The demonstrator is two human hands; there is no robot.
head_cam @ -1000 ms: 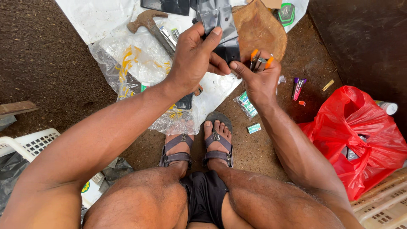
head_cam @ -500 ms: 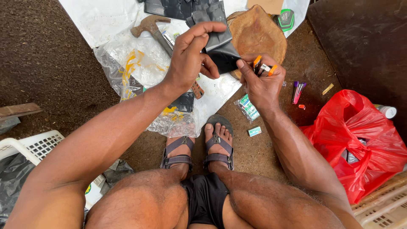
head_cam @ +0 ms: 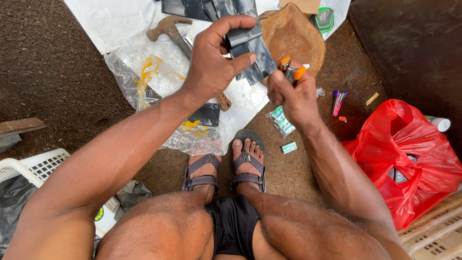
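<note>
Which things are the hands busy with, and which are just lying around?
In use: left hand pinching the dark folded strip; right hand gripping the orange-handled tool.

Lying about: hammer, wooden block, red bag, white basket.

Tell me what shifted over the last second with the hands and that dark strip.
The right hand, still gripping the orange-handled tool, rose to meet the dark strip. The left hand kept pinching the strip, which now hangs folded. Hammer, wooden block and red bag stayed put.
</note>
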